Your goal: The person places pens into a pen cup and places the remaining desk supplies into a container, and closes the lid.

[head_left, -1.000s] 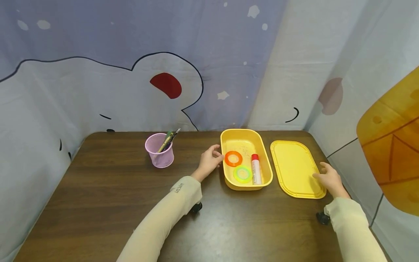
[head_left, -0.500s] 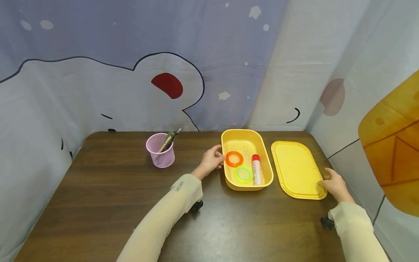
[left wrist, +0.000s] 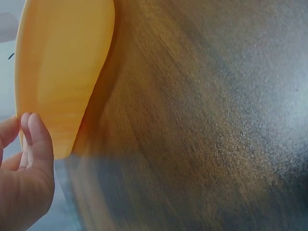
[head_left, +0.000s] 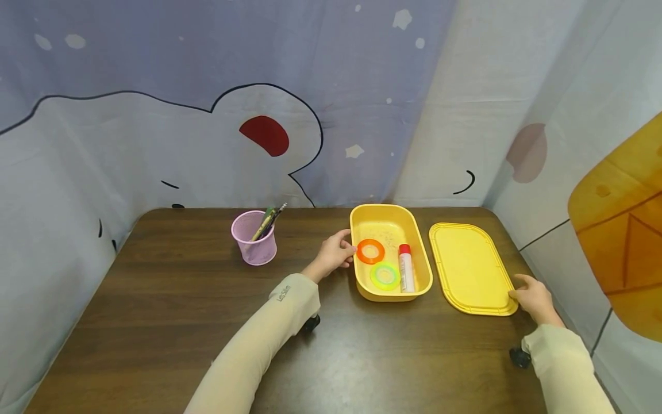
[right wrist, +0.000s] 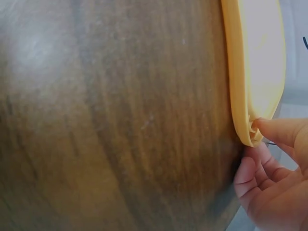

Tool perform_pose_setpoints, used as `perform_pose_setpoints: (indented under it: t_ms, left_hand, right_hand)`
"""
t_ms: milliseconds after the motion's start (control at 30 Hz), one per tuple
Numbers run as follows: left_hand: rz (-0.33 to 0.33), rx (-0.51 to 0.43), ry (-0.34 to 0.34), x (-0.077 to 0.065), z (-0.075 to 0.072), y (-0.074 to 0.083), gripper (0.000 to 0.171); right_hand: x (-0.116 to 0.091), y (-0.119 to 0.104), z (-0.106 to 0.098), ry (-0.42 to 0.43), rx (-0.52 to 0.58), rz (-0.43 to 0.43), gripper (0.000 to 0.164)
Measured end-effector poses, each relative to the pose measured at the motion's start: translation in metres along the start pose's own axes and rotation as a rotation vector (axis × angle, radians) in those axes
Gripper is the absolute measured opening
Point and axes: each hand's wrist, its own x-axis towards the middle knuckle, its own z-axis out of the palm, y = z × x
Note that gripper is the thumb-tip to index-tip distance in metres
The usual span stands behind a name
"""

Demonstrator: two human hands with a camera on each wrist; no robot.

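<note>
A yellow plastic box [head_left: 393,296] stands at the back of the table. Inside lie an orange ring [head_left: 370,251], a yellow-green ring [head_left: 385,276] and a white tube with a red cap [head_left: 406,269], perhaps a glue stick. My left hand [head_left: 333,253] pinches the box's left rim, thumb on one side and fingers on the other in the left wrist view. To the right lies the yellow lid [head_left: 470,267]. Its right edge, near the front corner, is pinched by my right hand [head_left: 535,299]; in the right wrist view the thumb is on top and the curled fingers [right wrist: 246,171] are below.
A pink mesh pen cup [head_left: 256,250] with several pens and pencils [head_left: 268,223] stands left of the box. The brown wooden table [head_left: 170,310] meets a printed curtain [head_left: 362,103] at the back and sides.
My right hand has moved from over the lid outward to its right edge and now grips it there. The left hand stays at the box's rim.
</note>
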Motion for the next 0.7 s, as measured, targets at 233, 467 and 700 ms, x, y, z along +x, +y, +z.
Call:
perform_pose_setpoints:
  t_ms: [233,467,700]
  left_hand:
    - [-0.002,0.004,-0.005,0.0003,-0.0001,0.0001,0.055]
    - [-0.004,0.009,0.001,-0.0006,0.0,0.001,0.055]
    - [-0.009,0.013,0.002,-0.0008,0.0006,0.0018,0.055]
  right_hand:
    - [-0.0032,0.0017,0.0007,-0.008,0.003,-0.017,0.049]
    - [-0.0018,0.0038,0.0005,-0.032,0.018,-0.01,0.048]
    - [-0.0015,0.0016,0.0004,-0.01,0.018,0.041,0.049]
